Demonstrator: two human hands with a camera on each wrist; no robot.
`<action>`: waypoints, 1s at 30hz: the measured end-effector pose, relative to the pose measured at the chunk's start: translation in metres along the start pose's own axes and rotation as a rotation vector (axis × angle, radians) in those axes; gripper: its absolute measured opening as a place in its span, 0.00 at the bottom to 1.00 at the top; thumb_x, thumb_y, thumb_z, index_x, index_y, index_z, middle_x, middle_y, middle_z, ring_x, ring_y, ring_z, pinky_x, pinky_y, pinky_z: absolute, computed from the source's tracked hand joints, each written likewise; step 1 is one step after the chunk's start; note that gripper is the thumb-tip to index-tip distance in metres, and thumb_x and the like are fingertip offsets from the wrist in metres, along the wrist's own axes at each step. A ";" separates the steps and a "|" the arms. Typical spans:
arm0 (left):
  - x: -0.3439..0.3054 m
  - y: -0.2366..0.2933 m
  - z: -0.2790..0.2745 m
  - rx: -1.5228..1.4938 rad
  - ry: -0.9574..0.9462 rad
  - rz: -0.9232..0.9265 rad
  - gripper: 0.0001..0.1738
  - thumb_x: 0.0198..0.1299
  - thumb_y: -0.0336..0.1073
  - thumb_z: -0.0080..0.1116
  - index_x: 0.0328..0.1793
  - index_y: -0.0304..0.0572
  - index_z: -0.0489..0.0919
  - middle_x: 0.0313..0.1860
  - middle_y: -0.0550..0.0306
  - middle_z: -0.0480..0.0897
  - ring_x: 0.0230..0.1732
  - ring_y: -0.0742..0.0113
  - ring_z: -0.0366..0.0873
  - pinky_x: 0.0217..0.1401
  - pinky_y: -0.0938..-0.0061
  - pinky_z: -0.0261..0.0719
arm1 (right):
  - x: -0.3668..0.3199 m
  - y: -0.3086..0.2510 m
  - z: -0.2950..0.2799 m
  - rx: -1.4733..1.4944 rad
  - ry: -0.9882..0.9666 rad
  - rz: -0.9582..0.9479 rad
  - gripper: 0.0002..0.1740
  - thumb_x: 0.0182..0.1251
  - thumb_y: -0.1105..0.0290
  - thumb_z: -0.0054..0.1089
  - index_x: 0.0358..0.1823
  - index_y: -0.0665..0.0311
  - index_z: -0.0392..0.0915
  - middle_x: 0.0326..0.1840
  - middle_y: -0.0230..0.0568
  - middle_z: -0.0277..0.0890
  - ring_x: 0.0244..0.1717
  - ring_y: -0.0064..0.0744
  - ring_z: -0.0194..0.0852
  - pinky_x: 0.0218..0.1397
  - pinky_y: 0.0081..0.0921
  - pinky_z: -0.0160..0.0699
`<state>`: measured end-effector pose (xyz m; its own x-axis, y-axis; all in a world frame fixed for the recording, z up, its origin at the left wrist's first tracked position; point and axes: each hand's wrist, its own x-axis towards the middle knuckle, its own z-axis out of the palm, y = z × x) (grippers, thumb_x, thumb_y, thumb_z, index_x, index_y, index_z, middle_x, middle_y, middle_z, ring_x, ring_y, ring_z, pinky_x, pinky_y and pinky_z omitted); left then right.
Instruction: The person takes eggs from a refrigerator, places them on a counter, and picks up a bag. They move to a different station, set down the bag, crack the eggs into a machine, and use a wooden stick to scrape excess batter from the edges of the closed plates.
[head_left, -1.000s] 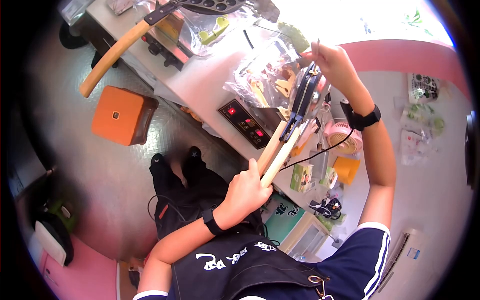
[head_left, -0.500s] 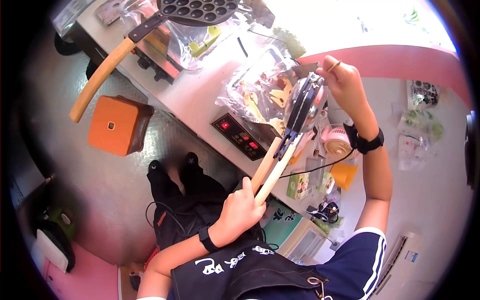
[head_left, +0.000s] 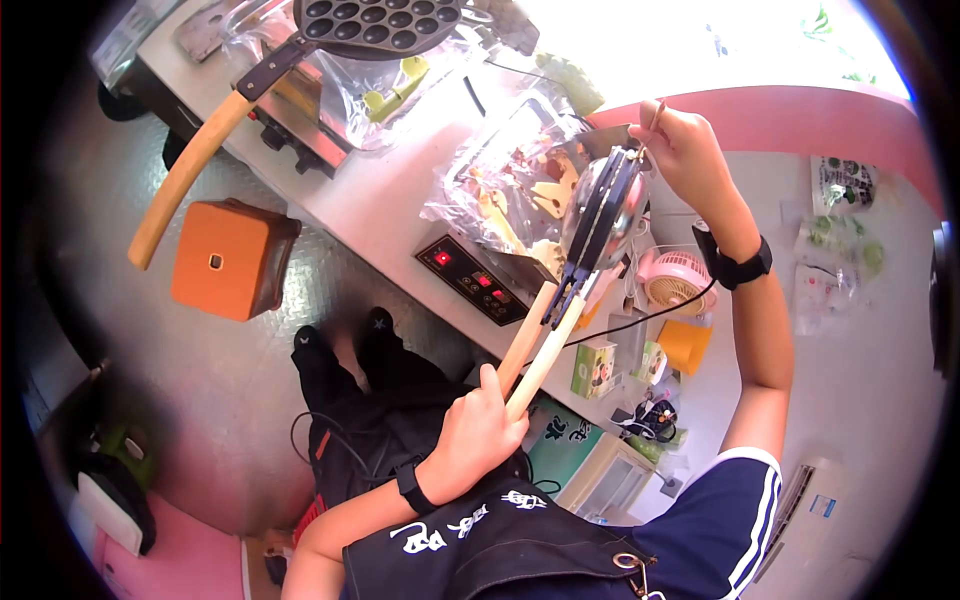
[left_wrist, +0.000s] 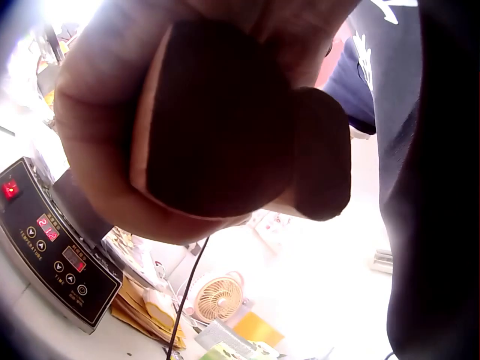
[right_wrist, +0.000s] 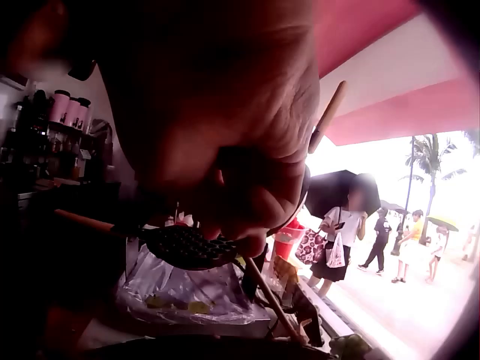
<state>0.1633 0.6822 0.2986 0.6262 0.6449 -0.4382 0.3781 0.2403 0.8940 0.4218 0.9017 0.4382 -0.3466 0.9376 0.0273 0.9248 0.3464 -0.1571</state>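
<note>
My left hand (head_left: 478,430) grips the two wooden handles (head_left: 535,355) of a closed egg waffle pan; their dark end faces (left_wrist: 217,120) fill the left wrist view. The pan (head_left: 600,215) stands on edge, its two halves together, above the counter beside the cooker's control panel (head_left: 472,280). At the pan's far end, my right hand (head_left: 685,150) pinches a thin wooden stick (head_left: 655,115). The stick's rounded end (right_wrist: 330,112) sticks out past that hand in the right wrist view. The stick's lower end overlaps the pan's rim in the head view.
An open pan with round hollows (head_left: 375,25) lies at the counter's far left, its wooden handle (head_left: 190,175) jutting over the edge. A clear plastic bag (head_left: 460,190) lies by the cooker. An orange box (head_left: 230,260) stands on the floor. A pink fan (head_left: 675,280) and black cable are near the pan.
The head view has shifted a little. The stick in my right hand has changed its tilt against the pan's far end. My left hand keeps its grip on both handles.
</note>
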 end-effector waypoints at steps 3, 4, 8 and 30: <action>-0.001 -0.002 0.001 0.026 0.023 0.016 0.33 0.52 0.42 0.69 0.51 0.24 0.63 0.24 0.31 0.79 0.29 0.33 0.81 0.33 0.51 0.82 | 0.000 -0.009 -0.007 0.076 -0.002 0.069 0.15 0.67 0.74 0.60 0.27 0.68 0.63 0.17 0.39 0.61 0.19 0.24 0.57 0.24 0.24 0.59; -0.002 -0.002 0.002 0.025 0.019 0.008 0.33 0.52 0.42 0.69 0.51 0.24 0.63 0.24 0.31 0.79 0.29 0.33 0.81 0.33 0.51 0.82 | -0.002 -0.012 -0.008 0.082 -0.007 0.072 0.15 0.67 0.74 0.60 0.27 0.68 0.63 0.17 0.39 0.61 0.19 0.24 0.57 0.24 0.24 0.59; 0.004 -0.010 -0.003 -0.017 0.000 0.053 0.34 0.54 0.45 0.67 0.52 0.23 0.64 0.26 0.30 0.80 0.30 0.35 0.83 0.31 0.53 0.83 | -0.010 -0.016 -0.020 0.251 0.111 0.277 0.11 0.70 0.71 0.60 0.29 0.66 0.72 0.20 0.28 0.69 0.23 0.15 0.63 0.25 0.16 0.60; 0.040 0.009 -0.004 0.363 0.137 -0.134 0.24 0.49 0.45 0.60 0.44 0.30 0.79 0.35 0.33 0.84 0.42 0.40 0.84 0.48 0.56 0.81 | -0.089 -0.048 -0.042 0.508 0.582 0.124 0.09 0.67 0.72 0.62 0.29 0.67 0.75 0.21 0.29 0.75 0.22 0.13 0.65 0.24 0.16 0.61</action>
<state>0.1893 0.7127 0.2896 0.4676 0.7221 -0.5098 0.6813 0.0730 0.7284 0.4148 0.8028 0.4849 0.0221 0.8818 0.4711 0.7174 0.3142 -0.6218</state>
